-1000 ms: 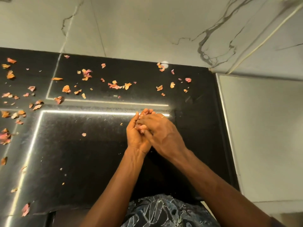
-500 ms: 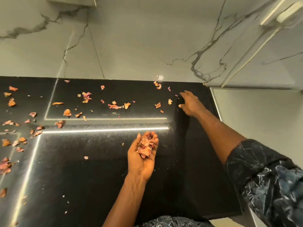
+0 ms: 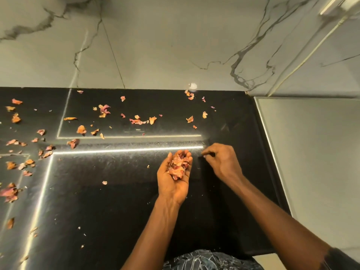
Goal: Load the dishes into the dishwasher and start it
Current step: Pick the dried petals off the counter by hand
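Loose peels (image 3: 80,129) lie scattered on the countertop (image 3: 116,201) left of your grip. Your left hand (image 3: 172,182) is cupped palm-up, fingers relaxed, carrying a peel pile (image 3: 178,164). Just right of it, your right hand (image 3: 224,162) pinches a small scrap (image 3: 204,156).

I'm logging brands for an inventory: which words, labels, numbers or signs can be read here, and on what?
None: no word, label, brand, number or sign shows on the glossy black stone countertop, the grey-veined marble wall or the plain grey panel at the right.
The dark patterned garment bears only pale lines, no letters.
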Available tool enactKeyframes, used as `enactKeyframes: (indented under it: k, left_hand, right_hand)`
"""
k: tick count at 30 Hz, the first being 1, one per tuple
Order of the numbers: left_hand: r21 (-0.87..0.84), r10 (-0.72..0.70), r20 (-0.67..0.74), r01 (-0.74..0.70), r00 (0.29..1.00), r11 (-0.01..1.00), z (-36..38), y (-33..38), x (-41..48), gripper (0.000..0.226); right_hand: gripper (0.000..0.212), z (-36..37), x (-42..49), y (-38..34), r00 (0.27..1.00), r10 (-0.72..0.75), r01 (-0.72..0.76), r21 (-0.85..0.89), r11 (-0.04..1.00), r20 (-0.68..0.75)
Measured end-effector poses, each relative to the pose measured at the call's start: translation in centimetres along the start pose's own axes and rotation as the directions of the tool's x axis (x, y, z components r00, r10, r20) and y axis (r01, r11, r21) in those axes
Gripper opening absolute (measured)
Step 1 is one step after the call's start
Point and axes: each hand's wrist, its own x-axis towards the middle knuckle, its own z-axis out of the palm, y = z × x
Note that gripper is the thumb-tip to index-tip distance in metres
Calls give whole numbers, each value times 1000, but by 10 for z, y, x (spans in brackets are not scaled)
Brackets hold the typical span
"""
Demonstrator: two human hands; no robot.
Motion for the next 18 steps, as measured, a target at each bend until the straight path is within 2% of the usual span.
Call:
enactKeyframes:
  k: [2, 4, 8, 12, 15, 18]
  left_hand:
    - [5, 4, -4, -4, 1000, 1000, 1, -1, 3, 36]
    - [9, -8, -1, 8, 1000, 1000, 3, -3, 4, 33]
    - [4, -78, 5, 78, 997, 997, 5, -6, 5, 33]
    - [-29, -106, 25, 107, 994, 994, 9, -5, 1, 35]
    - [-33, -17, -1, 17, 1000, 999, 11, -1, -2, 27]
    - [-70, 13, 6, -13, 1000, 997, 11, 6, -5, 27]
  right_hand:
    - [17, -4, -20, -25, 998, 62, -59, 163, 985, -17]
    - [20, -11, -37, -52, 1000, 19, -18, 242, 970, -3]
    - [28, -12, -54, -84, 969, -218, 195, 175, 965, 120]
    - [27, -23, -50, -98, 952, -275, 262, 105, 959, 132]
    - [19, -41, -18, -94, 977, -207, 200, 126, 972, 47]
    - [17, -45, 52, -59, 998, 27, -18, 149, 989, -56]
